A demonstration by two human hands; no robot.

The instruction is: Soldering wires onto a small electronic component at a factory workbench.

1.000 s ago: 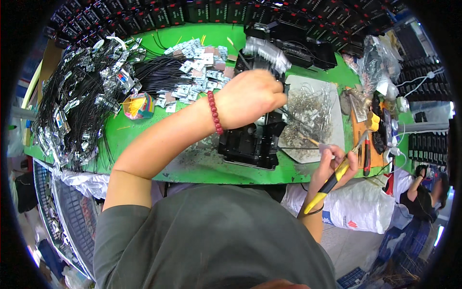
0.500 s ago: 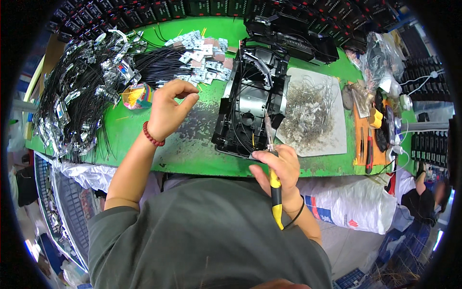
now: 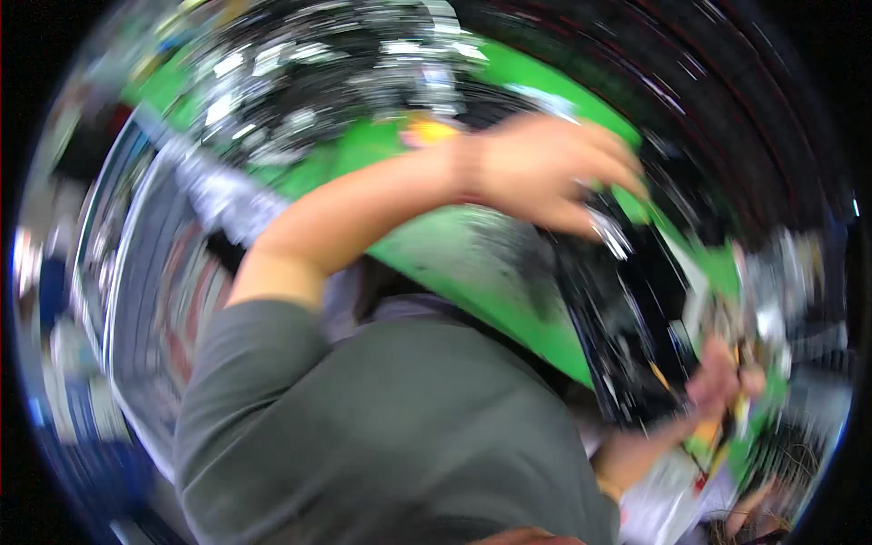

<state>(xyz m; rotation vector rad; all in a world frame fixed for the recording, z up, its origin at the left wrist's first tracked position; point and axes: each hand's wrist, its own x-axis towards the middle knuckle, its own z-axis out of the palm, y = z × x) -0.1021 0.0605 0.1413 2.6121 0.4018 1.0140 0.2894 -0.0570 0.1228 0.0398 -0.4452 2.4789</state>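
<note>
The whole view is smeared by motion. My left hand (image 3: 559,173) reaches over the far end of a black plastic housing (image 3: 627,318) on the bench; its fingers curve downward, and whether they touch or grip the housing is blurred. Silvery streaks and a small yellow-orange strip show on the housing. My right hand (image 3: 718,377) is by the housing's near right corner, too blurred to show its fingers or anything in them. The soldering iron from the earlier frame cannot be made out.
Black cables with silvery ends (image 3: 300,82) lie heaped on the green bench (image 3: 545,341) at far left, with a yellow-orange bundle (image 3: 427,132) beside them. Dark units (image 3: 727,109) line the back. A grey basket (image 3: 150,300) stands left of the bench.
The view has swung, so the bench appears tilted. My left hand has come over to the housing's far end. My right hand has shifted rightward, to the housing's right corner.
</note>
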